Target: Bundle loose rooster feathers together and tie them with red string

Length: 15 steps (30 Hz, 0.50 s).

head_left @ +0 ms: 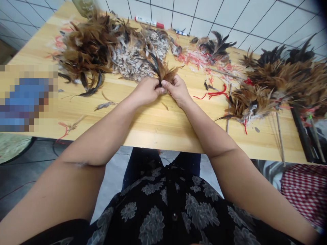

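Observation:
A small bunch of brown and black feathers point(163, 70) stands up from between my two hands, over the middle of the wooden table. My left hand point(148, 89) pinches its lower end from the left. From the other side, the thumb and fingers of my right hand point(177, 89) close on the same bunch, and the hands touch. The quill ends are hidden by my fingers. Just behind lies a large pile of loose feathers point(89, 44), brown at the left, with a heap of pale quill ends point(134, 58) facing me.
Red strings point(217, 93) lie right of my hands, near tangled pink and white strands point(194, 58). Feather bundles on thin sticks point(281, 136) fill the table's right side, beside a black holder point(301, 136). A red-and-white marker point(149, 22) lies by the tiled wall. Pixelation covers the left edge.

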{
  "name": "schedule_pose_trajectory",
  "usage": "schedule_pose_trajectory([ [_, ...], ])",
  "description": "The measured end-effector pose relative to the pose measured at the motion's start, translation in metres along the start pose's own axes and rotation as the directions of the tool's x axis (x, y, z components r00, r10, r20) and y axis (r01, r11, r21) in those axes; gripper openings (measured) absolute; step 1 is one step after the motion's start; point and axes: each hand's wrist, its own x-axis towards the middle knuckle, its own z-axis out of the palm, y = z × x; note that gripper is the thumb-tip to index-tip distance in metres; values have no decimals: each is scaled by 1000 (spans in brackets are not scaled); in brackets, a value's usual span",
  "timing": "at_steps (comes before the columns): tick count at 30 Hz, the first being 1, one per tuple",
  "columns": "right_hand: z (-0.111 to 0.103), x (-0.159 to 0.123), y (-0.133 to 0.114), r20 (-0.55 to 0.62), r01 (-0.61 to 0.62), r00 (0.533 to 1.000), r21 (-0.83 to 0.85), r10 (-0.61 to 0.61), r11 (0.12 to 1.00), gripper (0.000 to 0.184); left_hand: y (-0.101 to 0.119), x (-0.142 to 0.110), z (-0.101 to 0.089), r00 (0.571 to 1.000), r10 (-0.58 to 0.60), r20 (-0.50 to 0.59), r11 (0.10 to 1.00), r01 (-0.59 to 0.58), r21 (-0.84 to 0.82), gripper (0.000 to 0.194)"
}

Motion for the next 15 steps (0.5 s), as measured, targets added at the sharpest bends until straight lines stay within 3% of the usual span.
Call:
schedule_pose_trajectory([
  [4, -1, -2, 0, -18, 9, 1000, -11, -9, 1000, 72, 0, 0, 4, 1000, -11, -12, 993, 9, -118, 48],
  [8, 4, -5, -5, -70, -47, 996, 25, 49, 999, 74, 5, -5, 10, 998, -60, -12, 978, 56, -203, 44],
  [12, 11, -8, -9, -36, -141, 989, 63, 144, 988, 76, 17, -11, 18, 979, -169, 116, 912, 200, -358, 34],
  [15, 13, -8, -13, -90, -153, 983, 81, 160, 985, 76, 23, -13, 19, 966, -185, 179, 809, 253, -530, 33],
])
